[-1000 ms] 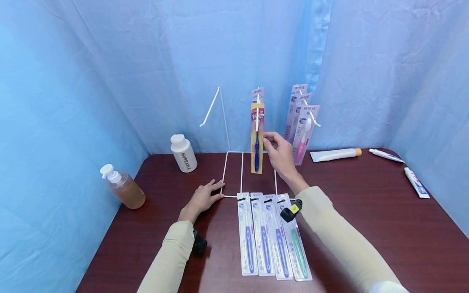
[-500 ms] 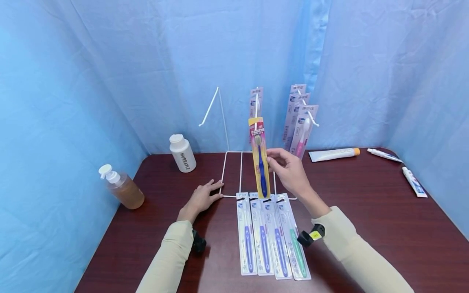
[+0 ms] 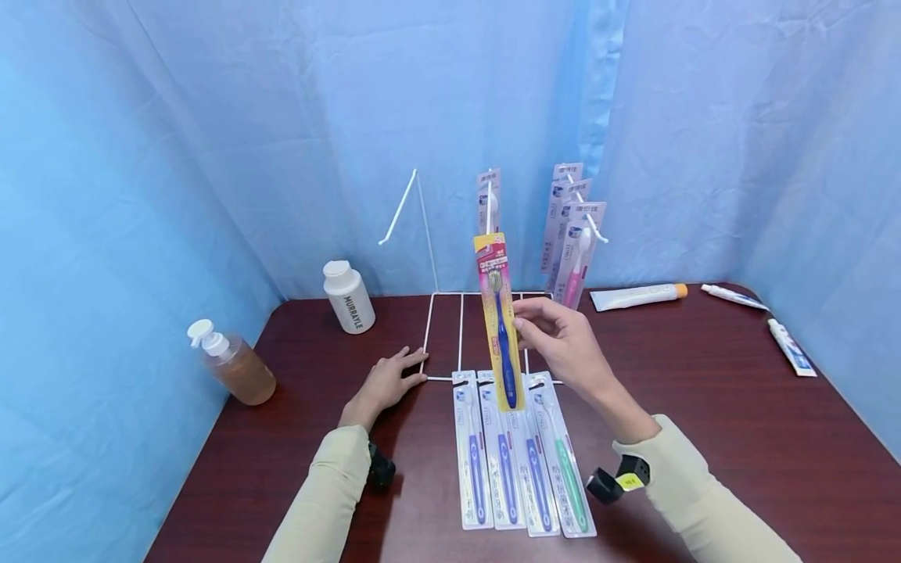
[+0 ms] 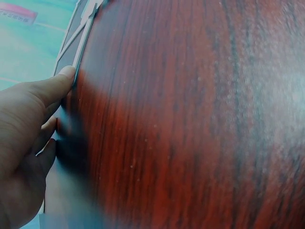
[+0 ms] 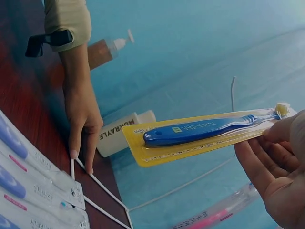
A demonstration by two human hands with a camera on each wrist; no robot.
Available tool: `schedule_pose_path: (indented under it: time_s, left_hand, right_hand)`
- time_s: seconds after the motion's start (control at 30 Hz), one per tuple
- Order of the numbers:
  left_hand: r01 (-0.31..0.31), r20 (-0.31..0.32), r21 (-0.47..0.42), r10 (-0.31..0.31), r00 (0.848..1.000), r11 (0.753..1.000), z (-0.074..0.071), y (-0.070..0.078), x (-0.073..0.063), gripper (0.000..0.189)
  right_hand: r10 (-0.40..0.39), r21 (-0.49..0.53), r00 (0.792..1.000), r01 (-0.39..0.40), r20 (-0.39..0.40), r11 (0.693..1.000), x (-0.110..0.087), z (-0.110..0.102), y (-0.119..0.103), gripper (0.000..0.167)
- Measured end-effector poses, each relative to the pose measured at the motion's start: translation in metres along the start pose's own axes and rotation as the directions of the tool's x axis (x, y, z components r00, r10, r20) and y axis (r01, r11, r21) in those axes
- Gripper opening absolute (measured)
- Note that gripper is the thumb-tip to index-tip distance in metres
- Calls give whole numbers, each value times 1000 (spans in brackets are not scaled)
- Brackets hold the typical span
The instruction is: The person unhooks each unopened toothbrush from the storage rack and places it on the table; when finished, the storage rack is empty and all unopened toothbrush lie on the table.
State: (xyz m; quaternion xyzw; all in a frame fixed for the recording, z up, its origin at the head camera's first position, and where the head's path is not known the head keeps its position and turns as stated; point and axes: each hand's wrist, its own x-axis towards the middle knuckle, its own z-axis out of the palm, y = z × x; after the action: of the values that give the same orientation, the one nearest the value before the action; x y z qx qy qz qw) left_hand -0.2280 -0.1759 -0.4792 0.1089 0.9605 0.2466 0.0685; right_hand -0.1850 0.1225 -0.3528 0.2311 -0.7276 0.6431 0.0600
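Your left hand (image 3: pixel 383 389) rests, fingers relaxed, against the thin white wire rack (image 3: pixel 461 332). To its right, a flat yellow toothbrush pack (image 3: pixel 501 336) is held tilted above the glossy wood-grain table (image 3: pixel 704 391); it's probably light, fairly stiff, its clear plastic slippery. Your right hand (image 3: pixel 566 344) pinches its right edge near mid-length, seemingly a sound hold.

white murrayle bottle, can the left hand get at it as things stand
Likely yes: the white bottle stands beyond the left hand with nothing showing between them, though that hand would first have to leave the wire rack.
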Motion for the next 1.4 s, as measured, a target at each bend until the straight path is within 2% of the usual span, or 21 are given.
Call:
schedule_pose_path:
  time_s: [0.27,0.43,0.57,0.63,0.7,0.87,0.93,1.03,1.13,1.23,1.4]
  left_hand:
    - [13,4,-3,-13,1000,1000,0,0,-1,51]
    - [25,14,-2,-25,1000,1000,0,0,0,52]
    - [19,13,-7,-19,1000,1000,1,-1,0,51]
    - [13,9,-9,-13,1000,1000,1,-1,0,51]
    - [7,8,-7,-7,1000,1000,1,-1,0,51]
    - [0,15,0,0,1000,1000,0,-2,0,51]
    - [4,16,-1,-4,1000,1000,0,-2,0,51]
    - [11,13,-2,-11,1000,1000,-1,-1,0,51]
    - [14,10,6,-14,1000,1000,-1,-2,1,51]
    - [18,15,11,-18,1000,1000,-1,-2,1,51]
    - [14,17,13,-14,1000,1000,-1,0,1,52]
  right_hand:
    - [28,30,999,-28,17,999,-14,-19,-5,27]
    - [111,-2,994,-111,19,994,-32,-40,3,28]
    - [199,-18,979,-198,41,980,-49,-56,16,29]
    - [269,-18,962,-268,56,963,-57,-64,25,31]
    - [352,-33,934,-351,68,936,-66,-72,35,35]
    - [550,-84,830,-544,87,835,-83,-90,62,42]
    - [601,-103,793,-592,100,799,-88,-95,71,42]
    - [646,-111,752,-636,133,764,-96,-99,84,37]
    - [658,-82,729,-656,186,750,-101,-98,96,33]
    - [660,-74,720,-662,215,746,-103,-94,103,31]
    - [679,-121,714,-669,168,733,-105,-84,102,28]
